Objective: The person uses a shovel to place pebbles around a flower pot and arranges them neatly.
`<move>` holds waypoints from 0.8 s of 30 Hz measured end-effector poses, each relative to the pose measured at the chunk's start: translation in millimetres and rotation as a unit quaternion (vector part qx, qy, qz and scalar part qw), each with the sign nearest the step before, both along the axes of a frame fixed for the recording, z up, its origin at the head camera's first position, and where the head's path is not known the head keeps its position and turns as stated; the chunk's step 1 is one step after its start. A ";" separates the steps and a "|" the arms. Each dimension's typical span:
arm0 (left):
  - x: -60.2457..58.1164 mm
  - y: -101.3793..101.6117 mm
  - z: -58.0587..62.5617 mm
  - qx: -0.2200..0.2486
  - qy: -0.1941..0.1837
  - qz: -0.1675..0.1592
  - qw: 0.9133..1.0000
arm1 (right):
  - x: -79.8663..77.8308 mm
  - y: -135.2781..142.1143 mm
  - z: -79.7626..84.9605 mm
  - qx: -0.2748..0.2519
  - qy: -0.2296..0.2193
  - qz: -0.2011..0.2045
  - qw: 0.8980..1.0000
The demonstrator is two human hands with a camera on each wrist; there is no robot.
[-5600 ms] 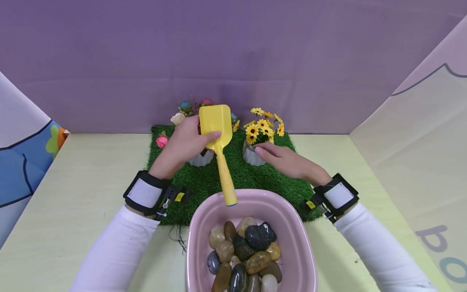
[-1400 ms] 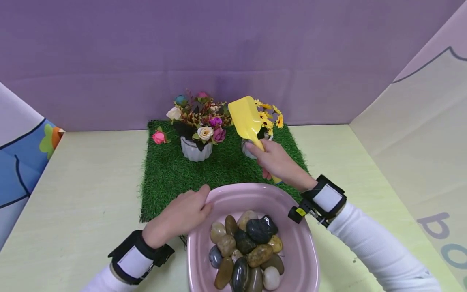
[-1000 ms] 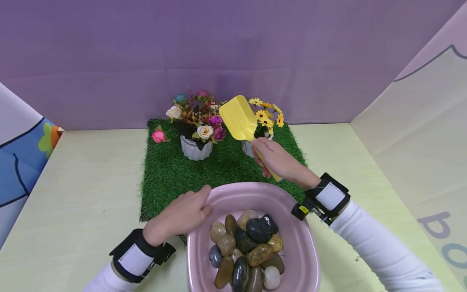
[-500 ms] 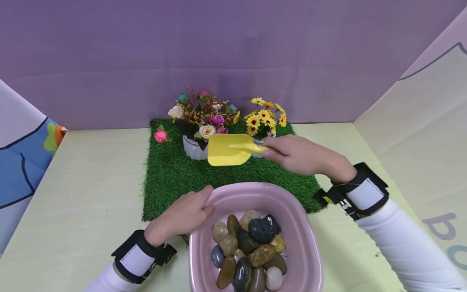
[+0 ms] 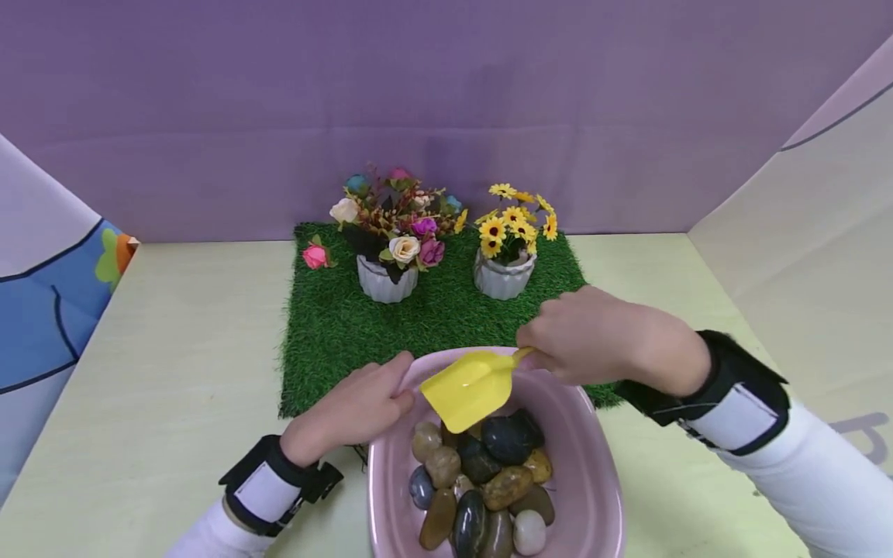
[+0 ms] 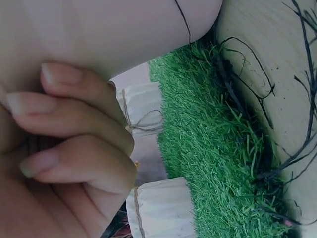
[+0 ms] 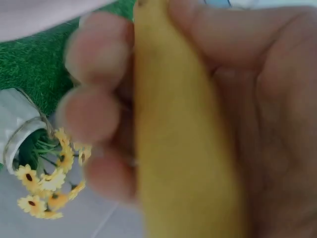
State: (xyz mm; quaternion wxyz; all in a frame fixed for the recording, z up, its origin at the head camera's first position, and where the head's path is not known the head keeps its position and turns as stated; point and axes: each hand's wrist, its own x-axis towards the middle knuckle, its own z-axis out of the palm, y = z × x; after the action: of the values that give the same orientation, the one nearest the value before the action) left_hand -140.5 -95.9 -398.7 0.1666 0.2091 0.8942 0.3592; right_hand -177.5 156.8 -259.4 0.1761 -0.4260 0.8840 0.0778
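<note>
In the head view my right hand [image 5: 593, 333] grips a yellow toy shovel [image 5: 470, 387] by its handle. Its blade tilts down over the far part of a pink basin [image 5: 603, 480], above smooth stones [image 5: 507, 487] of several colours. The right wrist view shows the shovel's handle [image 7: 178, 129] close up, with fingers and thumb curled round it. My left hand [image 5: 356, 407] holds the basin's far left rim, thumb on the inner side. Curled fingers [image 6: 74, 114] lie against the basin's outer wall [image 6: 124, 34] in the left wrist view.
Behind the basin lies a green turf mat [image 5: 335, 333]. It bears a white pot [image 5: 386, 283] of mixed flowers, a white pot [image 5: 504, 279] of yellow flowers and a loose pink rose [image 5: 315, 254]. A purple backdrop [image 5: 446, 116] stands behind the table [image 5: 195, 349].
Earlier the left hand held the shovel; then the right hand took it and the left moved to the basin's rim. The right hand has since lowered the blade from the flowers to above the stones.
</note>
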 end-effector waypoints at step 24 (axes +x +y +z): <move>-2.0 -3.5 0.7 0.046 -0.038 -0.031 0.998 | 45.1 -32.3 -23.8 0.190 0.110 -0.022 0.975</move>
State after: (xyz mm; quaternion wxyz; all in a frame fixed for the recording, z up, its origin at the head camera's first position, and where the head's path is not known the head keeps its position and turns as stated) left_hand -142.6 -99.3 -398.0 0.2016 0.2303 0.8629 0.4021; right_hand -132.4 124.5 -283.2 0.1569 -0.3539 0.8764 0.2865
